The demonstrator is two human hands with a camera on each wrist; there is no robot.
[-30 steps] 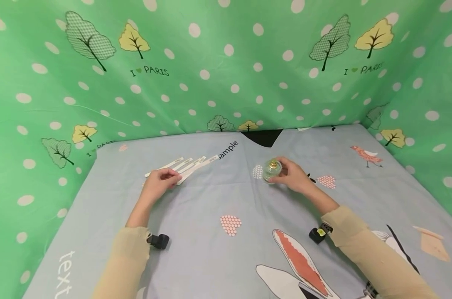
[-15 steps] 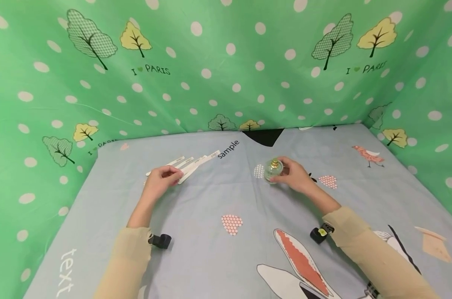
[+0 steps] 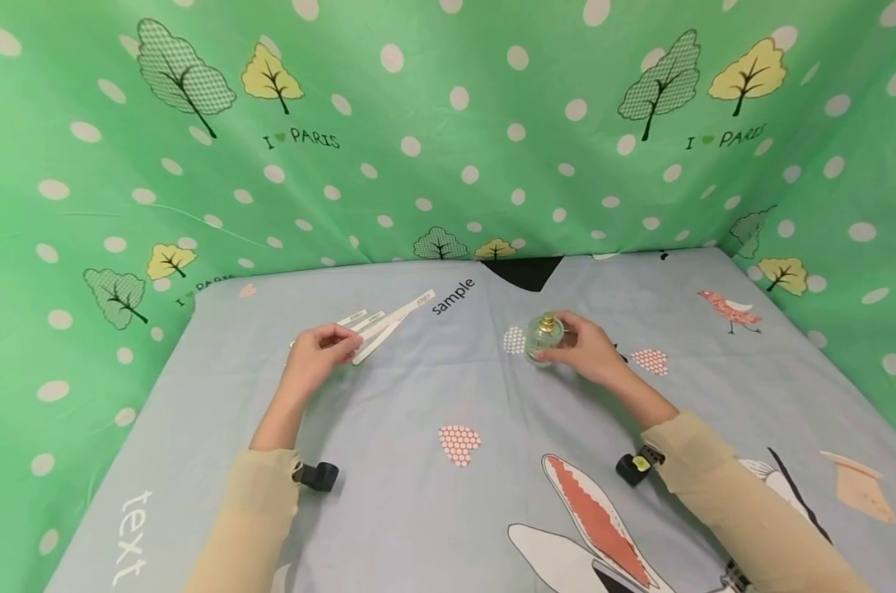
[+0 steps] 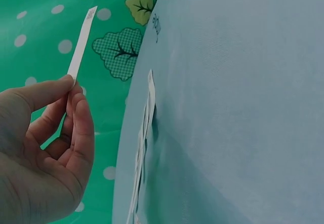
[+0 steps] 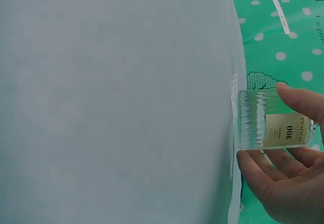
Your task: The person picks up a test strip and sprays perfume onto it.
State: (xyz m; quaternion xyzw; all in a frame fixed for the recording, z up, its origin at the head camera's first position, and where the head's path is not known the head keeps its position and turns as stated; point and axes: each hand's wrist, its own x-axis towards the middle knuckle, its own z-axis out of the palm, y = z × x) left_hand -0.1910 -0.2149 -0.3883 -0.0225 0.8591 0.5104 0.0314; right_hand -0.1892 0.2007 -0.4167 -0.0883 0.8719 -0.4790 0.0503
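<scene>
My left hand [image 3: 318, 354] pinches one end of a white paper test strip [image 3: 421, 300] between thumb and forefinger. In the left wrist view the strip [image 4: 82, 46] points up and away, held above the table. Several similar strips [image 4: 143, 127] lie on the cloth below that hand, partly hidden by it in the head view. On the right, my right hand [image 3: 587, 350] grips a clear glass perfume bottle [image 3: 542, 342] with a gold spray top. The right wrist view shows ribbed glass and a pale label [image 5: 284, 130] reading 006. Its base is at or just over the cloth.
A grey-blue printed cloth [image 3: 389, 445] covers the table, with hearts, a rabbit and words on it. Green dotted fabric [image 3: 448, 132] hangs behind and at both sides. Each wrist carries a small black camera, such as the left one [image 3: 320, 476].
The far tip of the pinched strip has risen away from the other strips. The perfume bottle has shifted very slightly right in the right hand's grip. The left hand has barely moved.
</scene>
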